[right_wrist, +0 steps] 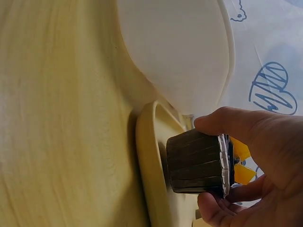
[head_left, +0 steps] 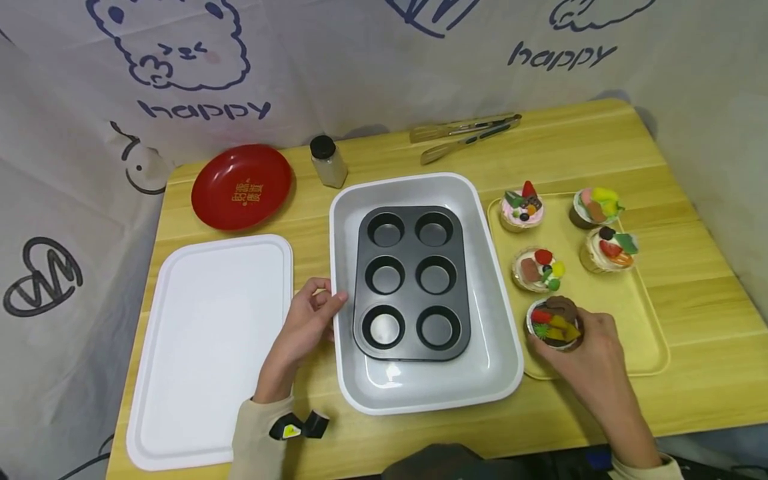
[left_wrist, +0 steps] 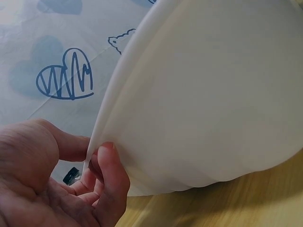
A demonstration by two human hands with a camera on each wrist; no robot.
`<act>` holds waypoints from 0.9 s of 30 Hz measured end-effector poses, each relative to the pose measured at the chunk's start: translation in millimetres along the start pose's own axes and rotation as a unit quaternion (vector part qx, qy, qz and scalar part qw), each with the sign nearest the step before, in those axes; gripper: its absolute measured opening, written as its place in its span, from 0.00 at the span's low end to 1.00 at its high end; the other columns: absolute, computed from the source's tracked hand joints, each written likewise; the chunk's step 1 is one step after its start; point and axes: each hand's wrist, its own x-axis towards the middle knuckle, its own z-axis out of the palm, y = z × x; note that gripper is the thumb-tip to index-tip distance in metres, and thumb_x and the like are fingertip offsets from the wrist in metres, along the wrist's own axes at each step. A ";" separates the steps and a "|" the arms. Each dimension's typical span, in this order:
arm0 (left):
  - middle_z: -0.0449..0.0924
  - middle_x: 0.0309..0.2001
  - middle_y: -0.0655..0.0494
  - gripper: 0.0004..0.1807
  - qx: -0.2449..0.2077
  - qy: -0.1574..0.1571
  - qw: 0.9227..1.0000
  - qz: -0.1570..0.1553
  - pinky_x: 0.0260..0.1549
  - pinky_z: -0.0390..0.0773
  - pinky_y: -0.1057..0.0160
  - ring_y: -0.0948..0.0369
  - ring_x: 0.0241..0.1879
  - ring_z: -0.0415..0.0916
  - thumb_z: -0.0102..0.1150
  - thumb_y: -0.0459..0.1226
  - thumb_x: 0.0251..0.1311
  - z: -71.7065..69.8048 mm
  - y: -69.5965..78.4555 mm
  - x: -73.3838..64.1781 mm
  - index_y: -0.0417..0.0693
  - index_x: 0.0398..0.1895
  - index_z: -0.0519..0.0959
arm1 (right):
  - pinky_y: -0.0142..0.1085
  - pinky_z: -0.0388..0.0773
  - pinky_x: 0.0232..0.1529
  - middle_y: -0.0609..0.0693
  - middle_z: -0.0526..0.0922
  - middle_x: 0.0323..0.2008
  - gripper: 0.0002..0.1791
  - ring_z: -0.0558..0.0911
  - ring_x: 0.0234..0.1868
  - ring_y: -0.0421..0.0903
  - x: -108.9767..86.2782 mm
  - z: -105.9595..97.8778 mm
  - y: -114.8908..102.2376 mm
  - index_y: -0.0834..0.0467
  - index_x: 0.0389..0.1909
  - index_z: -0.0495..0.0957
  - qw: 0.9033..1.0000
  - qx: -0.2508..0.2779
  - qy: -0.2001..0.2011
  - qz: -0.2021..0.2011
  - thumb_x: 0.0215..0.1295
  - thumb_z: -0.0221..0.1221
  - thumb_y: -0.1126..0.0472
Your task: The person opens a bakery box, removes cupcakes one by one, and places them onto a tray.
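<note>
A dark muffin tin [head_left: 411,283] with several round cups lies inside a deep white tray [head_left: 492,373]. My left hand [head_left: 309,320] pinches the tray's left rim between thumb and fingers, as the left wrist view shows close up. At the right, my right hand [head_left: 591,353] grips a cupcake [right_wrist: 196,163] in a dark pleated paper cup, topped with brown, red, green and yellow pieces. It is at the near left part of a yellow tray [head_left: 636,340]. Several other decorated cupcakes, one with pink cream [head_left: 521,208], stand farther back on that tray.
A white flat tray [head_left: 210,347] lies at the left, with a red plate [head_left: 242,187] behind it. Near the back edge stand a black-capped jar [head_left: 329,162] and a pair of tongs [head_left: 471,133]. A patterned cloth [head_left: 360,73] hangs behind the table.
</note>
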 end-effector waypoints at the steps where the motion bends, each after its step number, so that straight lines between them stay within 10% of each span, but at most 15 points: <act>1: 0.77 0.28 0.51 0.15 0.000 0.000 1.000 0.000 0.12 0.74 0.67 0.63 0.15 0.72 0.57 0.32 0.69 -0.1 -0.1 -0.4 0.36 0.50 0.64 | 0.59 0.74 0.41 0.68 0.68 0.45 0.44 0.71 0.44 0.63 0.2 0.3 0.1 0.78 0.57 0.70 1.000 0.000 -0.002 0.000 0.48 0.77 0.53; 19: 0.76 0.29 0.51 0.18 0.013 0.005 1.000 -0.001 0.14 0.76 0.65 0.63 0.17 0.73 0.58 0.35 0.69 2.7 0.8 -4.7 0.36 0.54 0.65 | 0.64 0.73 0.47 0.73 0.63 0.49 0.55 0.69 0.47 0.67 1.7 -5.5 0.6 0.81 0.62 0.63 0.997 -0.020 -0.078 0.014 0.50 0.76 0.44; 24: 0.76 0.32 0.46 0.21 0.118 -0.005 0.993 0.014 0.19 0.80 0.60 0.55 0.22 0.75 0.59 0.41 0.70 -1.6 9.3 -10.6 0.38 0.58 0.67 | 0.66 0.72 0.47 0.77 0.62 0.55 0.61 0.68 0.51 0.71 5.6 -35.4 -4.5 0.81 0.65 0.59 0.989 -0.071 -0.126 -0.017 0.52 0.71 0.34; 27: 0.77 0.34 0.47 0.20 0.231 0.015 0.972 0.049 0.22 0.79 0.60 0.56 0.25 0.75 0.58 0.44 0.70 -7.6 25.2 -14.8 0.41 0.56 0.71 | 0.63 0.74 0.40 0.74 0.69 0.53 0.53 0.72 0.47 0.69 16.6 -61.9 -17.4 0.75 0.65 0.65 0.988 -0.091 -0.100 -0.070 0.56 0.68 0.36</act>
